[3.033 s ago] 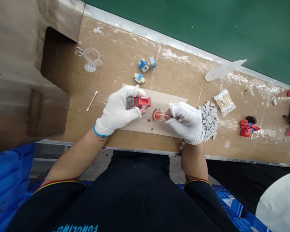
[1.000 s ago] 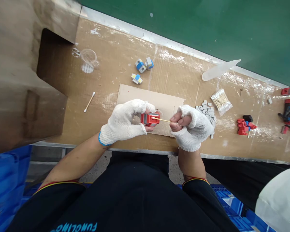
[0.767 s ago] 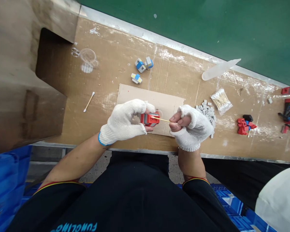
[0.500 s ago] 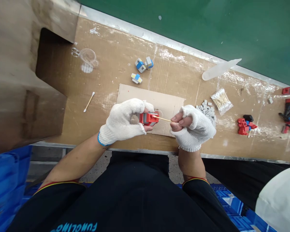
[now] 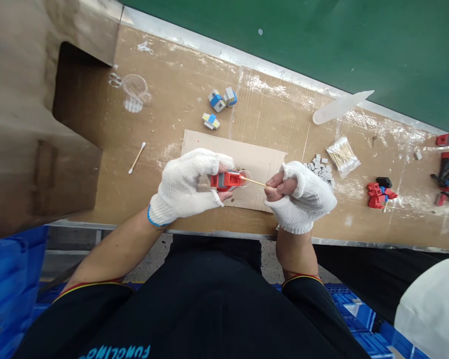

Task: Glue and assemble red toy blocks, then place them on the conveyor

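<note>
In a white fingerless glove, my left hand (image 5: 192, 184) grips a red and grey toy part (image 5: 226, 180) between thumb and fingers, above a piece of cardboard (image 5: 264, 159). My right hand (image 5: 299, 194), gloved the same way, pinches a thin cotton swab (image 5: 255, 182). The swab's far tip is at the right end of the red part, over a small clear round dish (image 5: 247, 175). Small grey pieces (image 5: 322, 168) lie in a pile just beyond my right hand.
Blue and grey blocks (image 5: 217, 101) lie behind the cardboard. A swab (image 5: 137, 158) and a clear lid (image 5: 134, 86) are at left. To the right are a swab pack (image 5: 343, 155), a translucent bottle (image 5: 340, 108) and red parts (image 5: 376, 194). A metal housing (image 5: 15, 124) stands at far left.
My left hand has shifted slightly left with the red part and turned it a little. The swab tip, earlier over the part's middle, is now at its right end.
</note>
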{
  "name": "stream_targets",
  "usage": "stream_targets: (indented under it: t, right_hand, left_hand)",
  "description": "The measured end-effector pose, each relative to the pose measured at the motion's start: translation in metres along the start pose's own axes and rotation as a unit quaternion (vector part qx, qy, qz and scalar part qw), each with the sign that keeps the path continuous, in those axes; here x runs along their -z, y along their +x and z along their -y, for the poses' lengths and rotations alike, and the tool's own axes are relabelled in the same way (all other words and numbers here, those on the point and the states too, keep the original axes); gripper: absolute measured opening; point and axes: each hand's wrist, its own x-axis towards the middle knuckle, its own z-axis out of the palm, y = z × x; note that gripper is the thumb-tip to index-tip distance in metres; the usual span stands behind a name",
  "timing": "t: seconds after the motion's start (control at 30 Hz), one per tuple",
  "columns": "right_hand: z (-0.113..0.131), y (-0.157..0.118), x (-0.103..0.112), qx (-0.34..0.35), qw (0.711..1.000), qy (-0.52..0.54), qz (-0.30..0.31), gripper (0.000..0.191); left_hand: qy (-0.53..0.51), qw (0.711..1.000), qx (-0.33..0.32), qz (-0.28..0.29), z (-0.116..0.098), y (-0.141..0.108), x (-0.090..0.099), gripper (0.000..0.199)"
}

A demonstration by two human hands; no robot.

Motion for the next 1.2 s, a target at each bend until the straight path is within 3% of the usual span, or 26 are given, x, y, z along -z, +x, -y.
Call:
stream_targets:
  t: [0.6, 0.87, 1.2]
  right_hand:
    - [-0.003, 0.001, -0.001, -0.024, 0.998, 0.057, -0.006, 0.046]
    - [-0.008, -0.004, 0.0, -0.019, 0.998, 0.058, 0.002, 0.043]
    - [0.0, 0.004, -0.003, -0.096, 0.994, 0.051, 0.021, 0.062]
  left_hand:
    - [-0.005, 1.0, 0.0, 0.0, 0.002, -0.006, 0.003, 0.047]
    - [-0.016, 1.0, 0.006, 0.008, 0.002, -0.005, 0.001, 0.04]
    - [0.003, 1.0, -0.009, -0.018, 0.003, -0.004, -0.002, 0.04]
